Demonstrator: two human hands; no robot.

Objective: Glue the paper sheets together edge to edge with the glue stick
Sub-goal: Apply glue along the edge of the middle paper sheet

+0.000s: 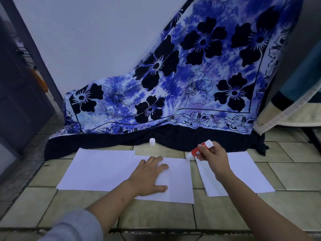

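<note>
White paper sheets lie on the tiled floor. A left sheet [97,169] overlaps a middle sheet [178,181] along its left edge. My left hand [149,176] presses flat on the middle sheet with straight fingers. My right hand [212,157] grips a red and white glue stick [199,150], tilted, with its uncapped tip at the middle sheet's top right corner. A small stack of sheets [243,173] lies to the right, partly under my right forearm. The white glue cap [152,142] stands upright on the floor behind the sheets.
A blue floral cloth [182,80] hangs down the wall and pools on the floor just behind the cap. A dark door [19,94] stands at the left. Bedding [291,105] hangs at the right. Pale floor tiles [156,216] spread in front.
</note>
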